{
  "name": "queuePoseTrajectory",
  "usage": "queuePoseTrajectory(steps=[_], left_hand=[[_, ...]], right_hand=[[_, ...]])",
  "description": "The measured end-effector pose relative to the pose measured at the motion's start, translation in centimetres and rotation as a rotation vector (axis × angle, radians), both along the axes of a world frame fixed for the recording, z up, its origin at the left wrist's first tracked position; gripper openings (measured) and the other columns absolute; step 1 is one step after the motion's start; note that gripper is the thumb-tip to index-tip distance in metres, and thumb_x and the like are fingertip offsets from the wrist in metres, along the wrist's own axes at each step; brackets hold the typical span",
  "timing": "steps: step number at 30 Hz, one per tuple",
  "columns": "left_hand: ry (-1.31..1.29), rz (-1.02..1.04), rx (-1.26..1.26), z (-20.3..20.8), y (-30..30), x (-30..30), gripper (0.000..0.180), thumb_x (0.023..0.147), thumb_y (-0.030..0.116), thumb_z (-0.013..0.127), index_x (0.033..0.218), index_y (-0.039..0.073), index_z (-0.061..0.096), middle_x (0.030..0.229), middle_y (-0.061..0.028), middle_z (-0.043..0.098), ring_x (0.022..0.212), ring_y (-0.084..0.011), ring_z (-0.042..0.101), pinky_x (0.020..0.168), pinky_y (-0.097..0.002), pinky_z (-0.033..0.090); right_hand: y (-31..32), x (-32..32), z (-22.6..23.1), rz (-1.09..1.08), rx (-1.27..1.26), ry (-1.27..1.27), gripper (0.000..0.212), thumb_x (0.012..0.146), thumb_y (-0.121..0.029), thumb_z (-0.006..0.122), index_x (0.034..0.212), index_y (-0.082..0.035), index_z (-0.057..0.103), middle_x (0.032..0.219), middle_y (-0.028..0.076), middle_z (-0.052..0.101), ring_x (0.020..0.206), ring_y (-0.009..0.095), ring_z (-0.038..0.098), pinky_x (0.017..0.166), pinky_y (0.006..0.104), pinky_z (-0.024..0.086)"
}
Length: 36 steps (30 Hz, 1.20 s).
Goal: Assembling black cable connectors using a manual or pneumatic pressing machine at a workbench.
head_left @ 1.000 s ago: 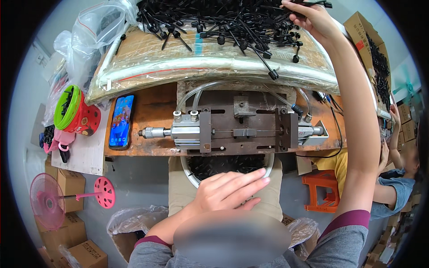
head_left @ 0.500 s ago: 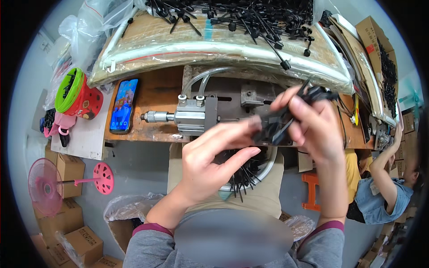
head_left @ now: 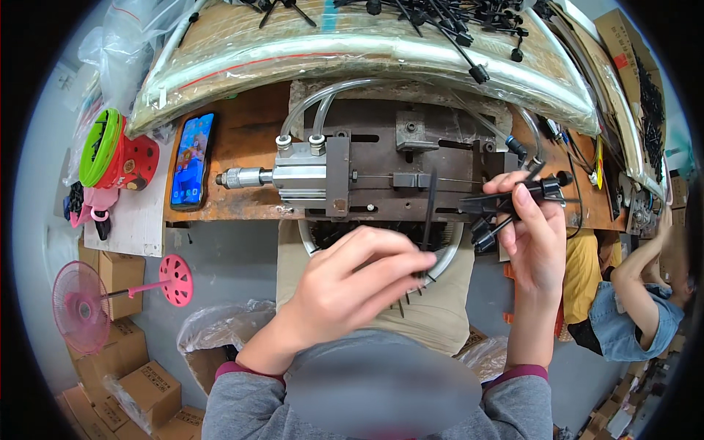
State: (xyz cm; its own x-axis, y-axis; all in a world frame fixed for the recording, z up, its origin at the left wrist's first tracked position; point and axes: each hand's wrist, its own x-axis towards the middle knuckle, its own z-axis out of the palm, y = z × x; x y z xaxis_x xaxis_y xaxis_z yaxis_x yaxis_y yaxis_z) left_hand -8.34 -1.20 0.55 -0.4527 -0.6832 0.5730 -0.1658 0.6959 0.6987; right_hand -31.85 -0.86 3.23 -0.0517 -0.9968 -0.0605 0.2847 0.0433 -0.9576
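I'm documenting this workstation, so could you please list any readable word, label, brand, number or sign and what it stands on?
Nothing reads reliably.
Brown cardboard boxes, lower left: dark print, too small.
Open brown cardboard box, upper right: print, too blurred.
Black rectangular phone with blue lit screen: marks too small.

A loose bunch of black plastic parts (head_left: pixel 544 191) is pinched in the fingers of the right hand (head_left: pixel 539 238), thin stems and thicker knobbed heads jutting several ways. Apart from it, one slim, straight black stick (head_left: pixel 430 209), slightly blurred, stands nearly upright in the picture at the fingertips of the left hand (head_left: pixel 352 286), its lower end partly hidden
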Motion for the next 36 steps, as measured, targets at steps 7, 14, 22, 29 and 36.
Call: queuePoseTrajectory(steps=[7,14,22,29,36], left_hand=[[-0.337,0.179,-0.195,-2.9,-0.6,-1.6,0.027,0.075,0.008,0.072,0.099,0.000,0.066,0.127,-0.0159,0.060,0.089,-0.0253,0.066,0.084,-0.0373,0.054],[-0.539,0.230,-0.253,-1.9,-1.3,-2.5,0.023,0.077,0.012,0.069,0.097,0.001,0.067,0.125,-0.0145,0.062,0.076,-0.0206,0.065,0.075,-0.0313,0.053],[-0.562,0.238,-0.139,-1.1,-1.1,-2.5,0.022,0.077,0.012,0.072,0.096,0.004,0.068,0.123,-0.0096,0.064,0.066,-0.0190,0.065,0.061,-0.0257,0.053],[0.077,-0.073,0.531,2.3,-2.1,-3.3,0.038,0.074,0.004,0.078,0.111,0.001,0.068,0.098,-0.0070,0.069,0.057,-0.0010,0.053,0.047,-0.0160,0.038],[0.410,-0.290,1.120,4.4,-2.7,-1.8,0.023,0.072,-0.011,0.072,0.095,-0.008,0.068,0.084,-0.0158,0.071,0.064,-0.0126,0.067,0.057,-0.0225,0.055]], right_hand=[[0.7,0.9,0.1,-0.055,-0.037,0.196,0.014,0.088,-0.008,0.065,0.093,0.005,0.063,0.098,0.017,0.067,0.051,0.007,0.052,0.043,0.0187,0.039],[1.8,1.1,1.0,0.035,-0.023,0.285,0.009,0.084,0.000,0.067,0.088,0.007,0.065,0.094,0.017,0.066,0.054,0.007,0.054,0.045,0.0172,0.040],[2.5,0.7,0.8,0.291,-0.057,0.534,0.012,0.070,0.002,0.073,0.080,0.006,0.068,0.081,0.013,0.067,0.071,0.018,0.063,0.062,0.0280,0.048],[3.5,0.9,-0.8,0.599,0.001,0.658,0.020,0.072,0.001,0.075,0.090,0.004,0.067,0.088,0.014,0.069,0.075,0.023,0.068,0.065,0.0303,0.053],[3.7,0.8,-1.2,0.464,0.100,0.352,0.014,0.076,0.001,0.074,0.089,0.002,0.069,0.085,0.009,0.067,0.066,0.011,0.062,0.054,0.0235,0.046]])
